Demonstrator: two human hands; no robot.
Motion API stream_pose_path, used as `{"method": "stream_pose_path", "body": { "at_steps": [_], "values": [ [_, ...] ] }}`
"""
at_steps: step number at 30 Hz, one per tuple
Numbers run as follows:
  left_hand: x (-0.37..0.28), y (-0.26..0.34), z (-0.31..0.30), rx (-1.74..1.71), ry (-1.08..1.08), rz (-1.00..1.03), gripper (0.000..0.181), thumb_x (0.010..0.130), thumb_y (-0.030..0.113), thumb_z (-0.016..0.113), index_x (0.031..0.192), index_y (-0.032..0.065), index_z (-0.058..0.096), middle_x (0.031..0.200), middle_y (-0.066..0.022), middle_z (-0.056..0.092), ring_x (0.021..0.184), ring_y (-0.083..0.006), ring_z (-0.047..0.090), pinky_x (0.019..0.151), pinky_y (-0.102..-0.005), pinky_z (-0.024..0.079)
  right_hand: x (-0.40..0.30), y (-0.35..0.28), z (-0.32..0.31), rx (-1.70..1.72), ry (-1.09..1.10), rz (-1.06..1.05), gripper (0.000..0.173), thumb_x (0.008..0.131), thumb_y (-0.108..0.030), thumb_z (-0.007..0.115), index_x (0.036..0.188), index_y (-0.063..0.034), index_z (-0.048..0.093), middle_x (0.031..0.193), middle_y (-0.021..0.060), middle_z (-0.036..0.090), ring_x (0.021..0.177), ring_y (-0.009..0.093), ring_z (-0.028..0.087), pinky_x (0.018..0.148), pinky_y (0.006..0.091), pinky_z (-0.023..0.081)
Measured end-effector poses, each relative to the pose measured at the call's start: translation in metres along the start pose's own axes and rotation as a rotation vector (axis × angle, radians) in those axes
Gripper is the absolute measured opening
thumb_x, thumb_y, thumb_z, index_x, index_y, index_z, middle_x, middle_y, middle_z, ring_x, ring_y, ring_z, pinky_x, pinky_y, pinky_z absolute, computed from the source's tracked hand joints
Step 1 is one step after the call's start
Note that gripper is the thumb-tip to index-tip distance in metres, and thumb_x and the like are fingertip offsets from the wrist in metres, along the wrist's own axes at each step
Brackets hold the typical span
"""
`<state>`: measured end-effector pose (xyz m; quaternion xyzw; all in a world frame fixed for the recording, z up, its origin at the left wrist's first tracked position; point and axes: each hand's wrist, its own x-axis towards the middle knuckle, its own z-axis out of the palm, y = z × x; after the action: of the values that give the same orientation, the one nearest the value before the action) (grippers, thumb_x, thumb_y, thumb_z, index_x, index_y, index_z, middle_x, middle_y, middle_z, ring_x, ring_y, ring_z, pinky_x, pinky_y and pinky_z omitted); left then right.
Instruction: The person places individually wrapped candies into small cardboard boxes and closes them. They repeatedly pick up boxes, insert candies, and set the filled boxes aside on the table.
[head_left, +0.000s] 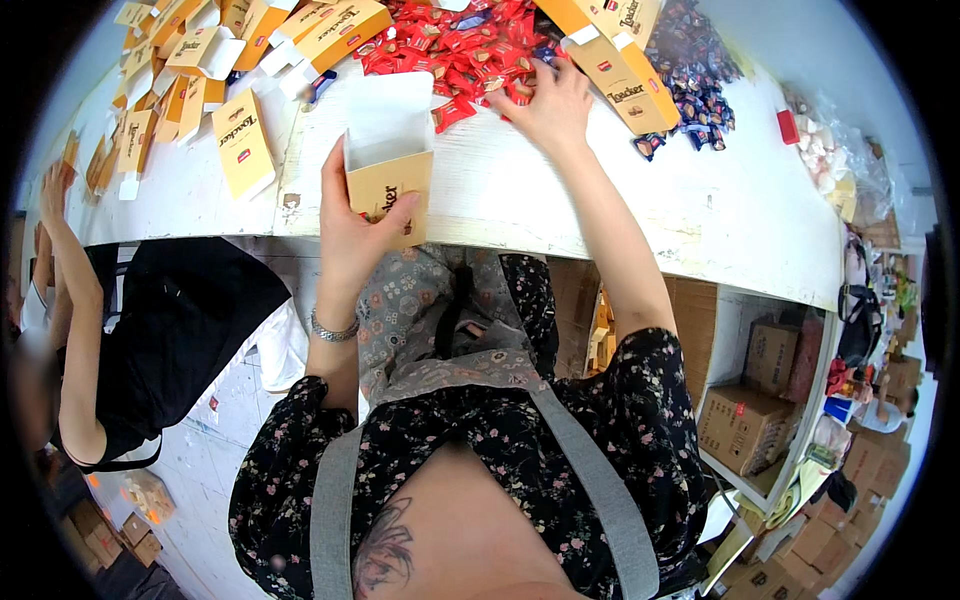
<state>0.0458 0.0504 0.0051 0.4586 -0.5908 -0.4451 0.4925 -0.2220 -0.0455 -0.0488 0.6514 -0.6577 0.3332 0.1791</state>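
My left hand grips an upright Loacker carton over the table's front edge. The carton's white top flap stands up, and its mouth faces me. A bit of red wrapper shows by my left thumb. My right hand rests at the near right side of a heap of red-wrapped sweets, its fingers spread over them; whether it has hold of any I cannot tell. Just right of those fingers lies a yellow Loacker carton. Beyond that carton is a heap of dark blue-wrapped sweets.
Several yellow Loacker cartons are piled at the back left of the white table. One carton lies apart, nearer me. A co-worker in black is at the left. Brown cardboard boxes stand on a shelf below the table, right.
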Motion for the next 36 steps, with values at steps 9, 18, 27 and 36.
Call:
{"method": "stream_pose_path", "body": {
  "at_steps": [9, 18, 27, 36],
  "values": [
    [-0.01, 0.002, 0.0, 0.059, -0.053, -0.014, 0.083, 0.072, 0.011, 0.078, 0.139, -0.0007, 0.029, 0.124, -0.0161, 0.05, 0.111, -0.0214, 0.055, 0.091, -0.0327, 0.048, -0.042, 0.016, -0.048, -0.021, -0.209, 0.011, 0.042, 0.073, -0.04, 0.072, 0.096, -0.0061, 0.063, 0.09, 0.0112, 0.061, 0.088, 0.028, 0.059, 0.072, 0.039, 0.05],
    [0.012, 0.002, 0.036, 0.318, -0.297, 0.252, 0.083, 0.071, 0.028, 0.08, 0.136, 0.0012, 0.036, 0.125, -0.0183, 0.05, 0.115, -0.0294, 0.054, 0.094, -0.0361, 0.046, 0.047, -0.057, -0.155, 0.481, -0.508, -0.509, 0.035, 0.074, -0.032, 0.073, 0.094, -0.0045, 0.066, 0.082, 0.0121, 0.063, 0.083, 0.028, 0.064, 0.073, 0.0371, 0.052],
    [0.027, -0.026, 0.048, 0.107, -0.183, 0.262, 0.093, 0.073, 0.01, 0.077, 0.145, 0.0016, 0.019, 0.133, -0.0153, 0.044, 0.12, -0.0215, 0.048, 0.099, -0.0342, 0.042, 0.017, -0.09, -0.106, 0.452, -0.18, -0.362, 0.029, 0.082, -0.026, 0.068, 0.101, -0.0048, 0.063, 0.09, 0.012, 0.061, 0.08, 0.029, 0.062, 0.07, 0.0378, 0.05],
    [0.027, -0.029, 0.05, 0.238, -0.102, 0.511, 0.087, 0.081, 0.019, 0.071, 0.147, 0.003, 0.017, 0.132, -0.0198, 0.043, 0.12, -0.0289, 0.047, 0.1, -0.035, 0.04, -0.001, -0.072, -0.107, 0.382, -0.139, -0.416, 0.031, 0.07, -0.038, 0.075, 0.091, -0.016, 0.07, 0.095, 0.0034, 0.064, 0.103, 0.022, 0.053, 0.087, 0.0413, 0.035]
  ]
}}
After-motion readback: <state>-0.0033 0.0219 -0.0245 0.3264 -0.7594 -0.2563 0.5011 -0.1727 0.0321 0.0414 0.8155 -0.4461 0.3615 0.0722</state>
